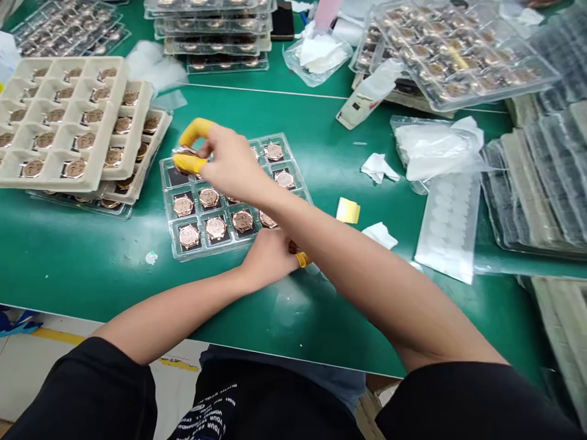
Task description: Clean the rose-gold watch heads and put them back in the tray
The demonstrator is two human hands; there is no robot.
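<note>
Fingers of my right hand [227, 160] pinch a round copper-coloured watch case [184, 150] above the clear plastic compartment tray [169, 211], centre frame. My left hand [270, 256] touches that tray's lower right edge, grip unclear; bare green table [82, 256] lies lower left.

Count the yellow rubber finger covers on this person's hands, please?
3 show: two yellow rubber finger covers on the right hand over the clear plastic tray, one on the left hand. The arms may hide others.

Centre of frame: compartment tray [202, 241] on the table [82, 263], watch cases [215, 227] in its cells; stacked trays [68, 122] at left, tray stack [213, 33] behind it at top, bagged wipes [435, 150] and blister sheet [449, 226] at right.
</note>
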